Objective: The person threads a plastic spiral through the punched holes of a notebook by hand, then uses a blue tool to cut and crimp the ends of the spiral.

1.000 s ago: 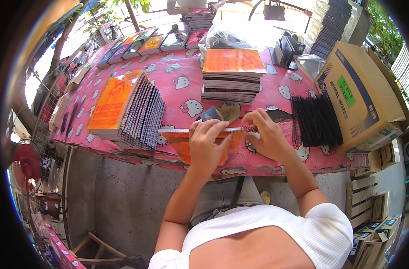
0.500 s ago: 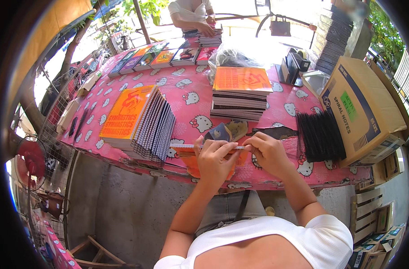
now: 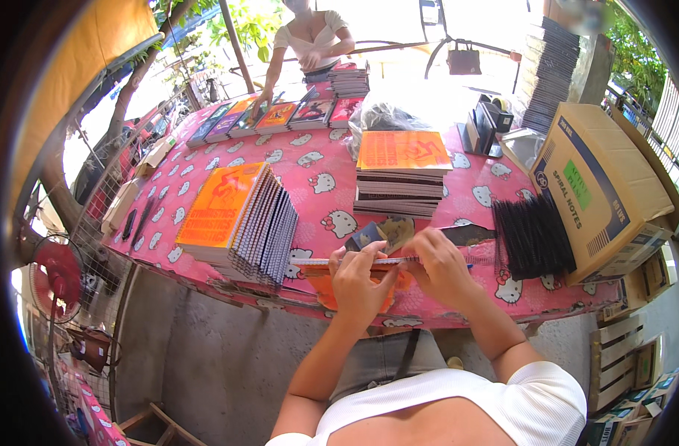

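Observation:
An orange notebook (image 3: 326, 284) lies at the near edge of the pink table (image 3: 317, 167). My left hand (image 3: 358, 279) presses on it with curled fingers. My right hand (image 3: 440, 264) grips the same notebook along its spiral edge, where a thin coil (image 3: 313, 262) runs to the left. A small dark booklet (image 3: 363, 236) and a tan one lie just beyond my fingers.
A fanned stack of orange spiral notebooks (image 3: 239, 215) sits to the left, a straight stack (image 3: 400, 175) behind. Black binding coils (image 3: 531, 236) and a cardboard box (image 3: 603, 186) lie to the right. Another person (image 3: 310, 37) stands at the far side by rows of books.
The view has tilted up, so the far side and the other person now show. Both hands stay on the orange notebook, shifted slightly along its spiral edge.

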The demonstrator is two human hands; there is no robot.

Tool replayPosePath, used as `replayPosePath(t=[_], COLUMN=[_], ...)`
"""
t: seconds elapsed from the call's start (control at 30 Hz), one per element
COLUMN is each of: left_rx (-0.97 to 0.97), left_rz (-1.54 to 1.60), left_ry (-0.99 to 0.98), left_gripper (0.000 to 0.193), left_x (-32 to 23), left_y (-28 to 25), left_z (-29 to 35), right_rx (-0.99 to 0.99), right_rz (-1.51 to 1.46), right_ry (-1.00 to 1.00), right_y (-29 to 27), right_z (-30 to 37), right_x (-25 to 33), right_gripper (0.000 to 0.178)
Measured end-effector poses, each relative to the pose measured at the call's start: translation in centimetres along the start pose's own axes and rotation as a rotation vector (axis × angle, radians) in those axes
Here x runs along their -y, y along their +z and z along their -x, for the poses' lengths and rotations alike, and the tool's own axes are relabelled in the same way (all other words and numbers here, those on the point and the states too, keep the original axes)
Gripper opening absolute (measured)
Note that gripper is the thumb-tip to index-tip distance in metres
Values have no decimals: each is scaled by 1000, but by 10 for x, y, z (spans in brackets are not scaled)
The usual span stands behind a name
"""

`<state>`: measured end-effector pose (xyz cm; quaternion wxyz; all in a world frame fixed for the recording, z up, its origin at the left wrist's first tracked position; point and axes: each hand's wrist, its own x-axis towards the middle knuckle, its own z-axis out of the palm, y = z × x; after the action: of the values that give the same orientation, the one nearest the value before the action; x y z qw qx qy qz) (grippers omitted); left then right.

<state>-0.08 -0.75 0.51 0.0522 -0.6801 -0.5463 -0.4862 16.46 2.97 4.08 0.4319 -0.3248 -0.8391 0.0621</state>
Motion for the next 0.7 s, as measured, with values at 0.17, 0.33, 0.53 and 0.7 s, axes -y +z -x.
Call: replayPosePath(t=[0.17, 0.33, 0.53, 0.7], left_rx=[-20, -2, 37, -105], left_rz=[130, -123, -78, -45], left_ry=[-141, 2, 19, -24], left_gripper=[56, 40, 25, 37], left_x=[-2, 2, 13, 13], left_y=[0, -20, -17, -12], left_z=[1, -8, -6, -10], right_rx=[-13, 509, 365, 585], right_rz=[94, 89, 221, 150], right_ry=[-99, 13, 64, -1], right_y=[-2, -10, 72, 94], right_z=[-2, 47, 22, -16], right_x=[2, 4, -109, -119], right_gripper=[19, 17, 37, 44])
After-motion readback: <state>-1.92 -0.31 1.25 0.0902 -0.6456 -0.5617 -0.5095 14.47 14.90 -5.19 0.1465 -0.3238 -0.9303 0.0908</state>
